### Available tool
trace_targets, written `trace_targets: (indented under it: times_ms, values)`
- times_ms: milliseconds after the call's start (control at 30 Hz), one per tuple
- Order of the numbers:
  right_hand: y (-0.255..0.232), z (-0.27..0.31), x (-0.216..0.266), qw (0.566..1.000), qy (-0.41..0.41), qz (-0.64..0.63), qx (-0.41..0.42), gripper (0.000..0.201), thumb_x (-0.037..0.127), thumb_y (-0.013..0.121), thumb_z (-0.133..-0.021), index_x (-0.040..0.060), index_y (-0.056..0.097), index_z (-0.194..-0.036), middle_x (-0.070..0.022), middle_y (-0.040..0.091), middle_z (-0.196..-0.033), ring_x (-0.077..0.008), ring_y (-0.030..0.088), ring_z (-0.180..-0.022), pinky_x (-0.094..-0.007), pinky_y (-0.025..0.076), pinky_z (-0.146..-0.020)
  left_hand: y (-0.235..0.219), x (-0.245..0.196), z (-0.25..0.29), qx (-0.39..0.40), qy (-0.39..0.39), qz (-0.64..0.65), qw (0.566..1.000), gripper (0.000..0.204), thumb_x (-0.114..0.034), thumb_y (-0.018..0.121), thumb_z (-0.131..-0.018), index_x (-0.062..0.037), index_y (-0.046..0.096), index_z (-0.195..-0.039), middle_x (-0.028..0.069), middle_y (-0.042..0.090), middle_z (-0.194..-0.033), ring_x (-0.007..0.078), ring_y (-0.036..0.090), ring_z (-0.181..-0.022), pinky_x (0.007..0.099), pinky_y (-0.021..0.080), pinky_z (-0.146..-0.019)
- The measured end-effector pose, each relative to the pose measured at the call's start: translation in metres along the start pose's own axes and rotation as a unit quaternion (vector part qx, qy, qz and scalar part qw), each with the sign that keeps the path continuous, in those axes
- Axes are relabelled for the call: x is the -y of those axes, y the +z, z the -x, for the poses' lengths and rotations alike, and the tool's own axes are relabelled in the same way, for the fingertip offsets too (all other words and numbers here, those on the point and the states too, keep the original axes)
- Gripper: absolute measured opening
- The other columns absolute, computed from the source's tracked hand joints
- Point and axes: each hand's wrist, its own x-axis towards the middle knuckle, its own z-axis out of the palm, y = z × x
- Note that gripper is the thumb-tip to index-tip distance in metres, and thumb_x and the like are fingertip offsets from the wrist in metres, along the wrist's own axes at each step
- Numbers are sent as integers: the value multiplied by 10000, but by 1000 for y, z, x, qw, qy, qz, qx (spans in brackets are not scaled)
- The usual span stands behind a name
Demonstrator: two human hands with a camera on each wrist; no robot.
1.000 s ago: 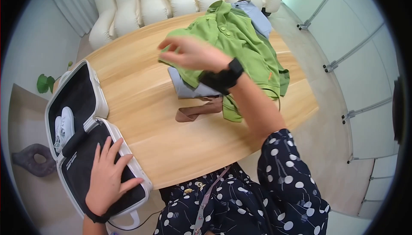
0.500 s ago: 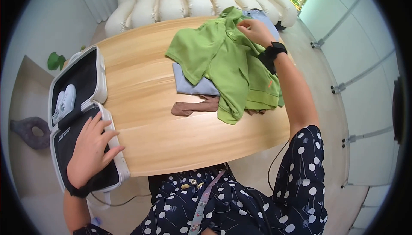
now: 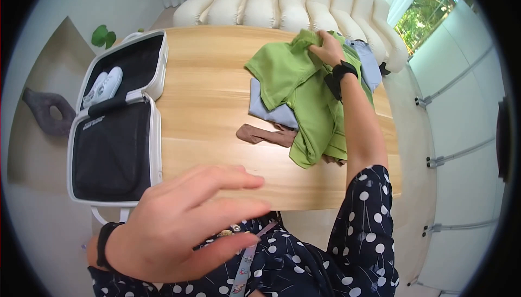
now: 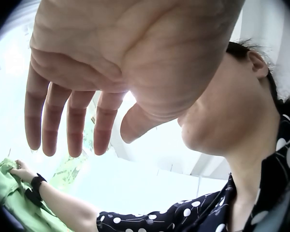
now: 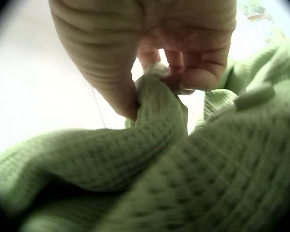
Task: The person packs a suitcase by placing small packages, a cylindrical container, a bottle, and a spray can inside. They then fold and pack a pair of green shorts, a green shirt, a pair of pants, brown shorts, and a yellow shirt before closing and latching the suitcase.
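- Green polo shirt (image 3: 304,88): lies rumpled on the far right part of the wooden table (image 3: 217,96), on top of a pale blue garment (image 3: 271,110); a brown stocking (image 3: 266,134) sits just beside its lower edge.
- Right hand (image 3: 327,47): pinches the shirt's collar, thumb and fingers (image 5: 198,72) closed round a fold of the knit.
- Left hand (image 3: 184,224): raised near the camera, fingers straight and spread, holding nothing.
- Open white suitcase (image 3: 154,134): at the table's left edge; white shoes (image 3: 103,86) in its far half.

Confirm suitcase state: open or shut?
Open: the suitcase lies flat with both halves spread, white shoes in the far half.
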Motion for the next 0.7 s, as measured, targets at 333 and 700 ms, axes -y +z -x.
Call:
trace_targets:
  times_ms: [333,700]
  values:
    - [-81,147,166,914,-396,-76,-46,434,53,730,-596,140,650,-1013,-74,560,-875,-240,591,-672,-331,492,-556,75,82,-10,-322,-49,-107,939,552,-26,663,-764,-2,449,-1272,201,518,-1203,375,523,-1057,404,438,-894]
    - [-54,238,154,896,-284,-108,323,389,196,632,-850,138,521,-1218,-104,540,-923,-294,603,-770,-367,494,-624,129,124,37,-149,-59,-45,986,323,7,684,-692,-19,548,-983,141,591,-935,333,566,-928,391,457,-827]
